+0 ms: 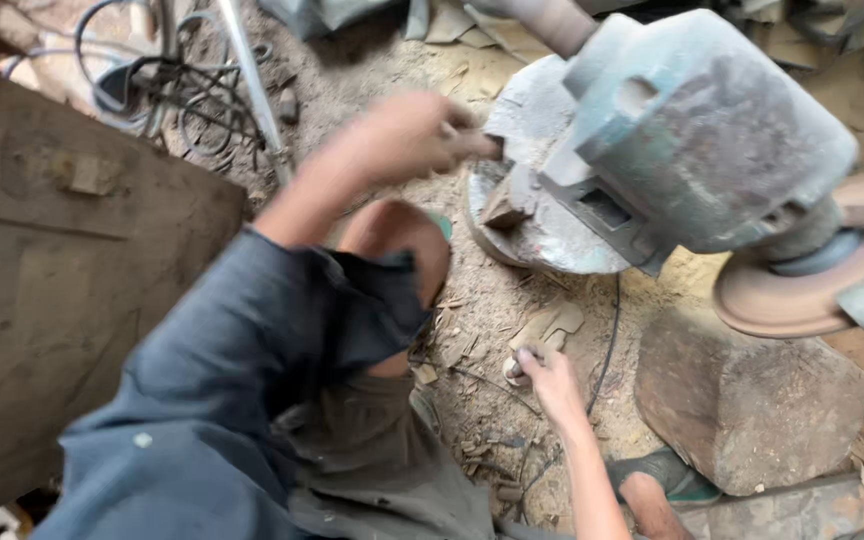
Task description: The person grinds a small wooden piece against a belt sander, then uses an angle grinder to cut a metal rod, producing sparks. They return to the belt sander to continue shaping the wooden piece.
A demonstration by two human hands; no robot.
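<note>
Grinder (692, 140) touched by left hand (407, 135); right hand (547, 380) on wood scrap (547, 328).

Count on site: one grinder (692, 140) with two discs, one grey (537, 200) and one rust-brown (802, 290). One stone block (752, 400). One metal rod (252, 90). One tangle of cable (172, 90); strands not countable. Two hands: left (412, 135), right (547, 375). One sandal (667, 470). One board (62, 260). Wood chips (482, 440) scattered on the ground, too many and too small to count.

Coiled black cables (167, 95), large brown stone block (752, 400), wood chips (482, 440) on dirt floor (372, 60)
</note>
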